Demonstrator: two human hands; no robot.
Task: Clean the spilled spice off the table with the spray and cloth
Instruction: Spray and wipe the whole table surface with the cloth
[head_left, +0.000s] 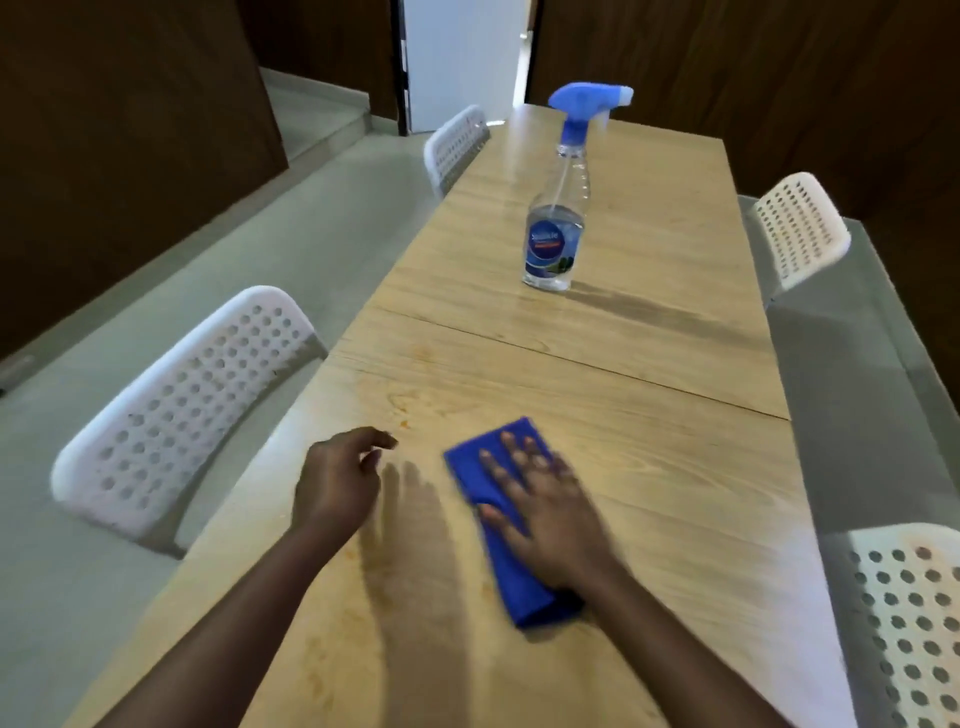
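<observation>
A folded blue cloth (470, 467) lies on the light wooden table (649, 493) in front of me. My right hand (540, 514) presses flat on the cloth with straight, spread fingers, slightly blurred. My left hand (340, 480) hovers just left of the cloth with loosely curled fingers and holds nothing. Faint orange spice smears (410, 415) stain the wood around and beyond my left hand. A clear spray bottle (558, 208) with a blue trigger head stands upright farther along the table, well beyond both hands.
White perforated chairs stand along both sides: one at near left (182, 415), one at far left (457, 145), one at far right (800, 228), one at near right (914, 613). A seam (571, 358) crosses the tabletop. Grey floor lies to the left.
</observation>
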